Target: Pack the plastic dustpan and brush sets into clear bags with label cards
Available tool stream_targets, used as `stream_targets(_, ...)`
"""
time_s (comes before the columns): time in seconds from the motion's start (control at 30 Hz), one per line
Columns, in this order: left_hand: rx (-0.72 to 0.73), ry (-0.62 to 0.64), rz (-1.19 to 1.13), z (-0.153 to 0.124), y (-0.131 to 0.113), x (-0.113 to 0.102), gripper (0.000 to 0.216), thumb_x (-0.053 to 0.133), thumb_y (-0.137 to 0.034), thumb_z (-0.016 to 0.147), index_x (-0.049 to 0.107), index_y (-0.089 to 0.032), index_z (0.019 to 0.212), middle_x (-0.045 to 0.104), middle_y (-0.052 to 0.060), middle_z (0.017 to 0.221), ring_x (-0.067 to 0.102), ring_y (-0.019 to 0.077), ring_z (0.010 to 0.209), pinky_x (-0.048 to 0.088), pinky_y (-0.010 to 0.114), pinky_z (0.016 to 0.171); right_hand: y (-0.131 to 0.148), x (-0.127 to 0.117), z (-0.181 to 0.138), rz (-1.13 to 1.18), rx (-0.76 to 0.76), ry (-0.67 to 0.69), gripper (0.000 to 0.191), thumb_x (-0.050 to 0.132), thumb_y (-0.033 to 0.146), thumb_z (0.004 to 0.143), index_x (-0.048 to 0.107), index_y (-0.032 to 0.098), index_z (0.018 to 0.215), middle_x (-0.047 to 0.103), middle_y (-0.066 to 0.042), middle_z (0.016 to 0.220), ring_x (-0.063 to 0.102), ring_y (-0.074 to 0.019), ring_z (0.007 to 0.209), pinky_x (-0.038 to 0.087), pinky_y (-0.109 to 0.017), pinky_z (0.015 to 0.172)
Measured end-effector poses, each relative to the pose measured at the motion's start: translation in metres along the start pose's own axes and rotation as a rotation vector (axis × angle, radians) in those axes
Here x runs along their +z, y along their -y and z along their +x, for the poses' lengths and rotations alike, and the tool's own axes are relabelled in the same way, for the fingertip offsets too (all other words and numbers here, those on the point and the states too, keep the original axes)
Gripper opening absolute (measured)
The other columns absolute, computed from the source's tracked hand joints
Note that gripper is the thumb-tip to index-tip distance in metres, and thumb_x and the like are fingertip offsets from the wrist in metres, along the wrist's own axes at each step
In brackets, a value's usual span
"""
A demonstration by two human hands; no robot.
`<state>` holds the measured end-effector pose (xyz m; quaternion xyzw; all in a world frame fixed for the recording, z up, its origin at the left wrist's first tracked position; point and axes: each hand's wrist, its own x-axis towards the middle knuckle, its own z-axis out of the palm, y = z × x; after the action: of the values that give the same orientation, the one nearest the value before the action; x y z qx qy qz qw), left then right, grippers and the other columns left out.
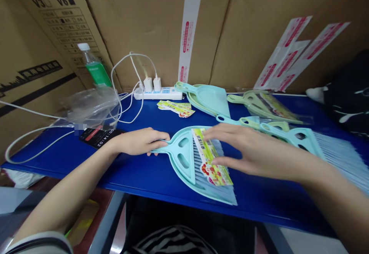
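A light blue dustpan [184,161] lies on the blue table [144,173] with a small brush nested in it and a printed label card [211,158] across the bristles. My left hand [141,141] is closed round the dustpan's handle. My right hand [250,150] lies over the label card with fingers stretched out, fingertips touching the card and the bristles.
More dustpans [209,98] and brushes [300,136] lie behind and to the right. Spare label cards [175,108], a power strip [158,92] with chargers and cables, a timer [99,136], a plastic bag [92,106] and a bottle [93,67] sit at the back left. Cardboard boxes wall the back.
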<state>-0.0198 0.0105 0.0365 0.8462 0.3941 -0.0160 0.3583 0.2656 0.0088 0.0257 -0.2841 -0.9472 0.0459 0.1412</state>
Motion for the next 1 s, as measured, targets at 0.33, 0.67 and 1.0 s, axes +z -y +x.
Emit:
stream_targets(0.33, 0.018, -0.013, 0.006, -0.001, -0.002, 0.001, 0.027, 0.035, -0.036, 0.096, 0.043, -0.02, 0.076, 0.051, -0.006, 0.061, 0.053, 0.009, 0.052, 0.04, 0.019, 0.056, -0.01, 0.019, 0.002, 0.007, 0.039, 0.216, 0.086, 0.055, 0.064, 0.08, 0.036, 0.013, 0.146, 0.025, -0.017, 0.154, 0.015, -0.0384, 0.141, 0.031, -0.057, 0.109)
stream_targets(0.67, 0.021, -0.022, 0.0, 0.0, 0.0, 0.001, 0.027, 0.036, -0.036, 0.095, 0.045, -0.019, 0.076, 0.055, -0.005, 0.063, 0.053, 0.0091, 0.052, 0.04, 0.02, 0.056, -0.001, 0.027, -0.005, -0.095, 0.1, 0.199, 0.086, 0.045, 0.07, 0.081, 0.047, 0.005, 0.139, 0.035, -0.024, 0.149, 0.032, -0.0397, 0.136, 0.039, -0.054, 0.104)
stream_targets(1.0, 0.013, -0.019, -0.012, -0.001, -0.001, 0.001, 0.028, 0.036, -0.037, 0.095, 0.046, -0.019, 0.076, 0.054, -0.005, 0.063, 0.053, 0.0093, 0.052, 0.04, 0.02, 0.056, -0.016, 0.02, 0.001, -0.186, 0.108, 0.019, 0.061, 0.041, 0.056, 0.09, 0.053, 0.016, 0.135, 0.051, -0.018, 0.139, 0.051, -0.0336, 0.124, 0.047, -0.05, 0.096)
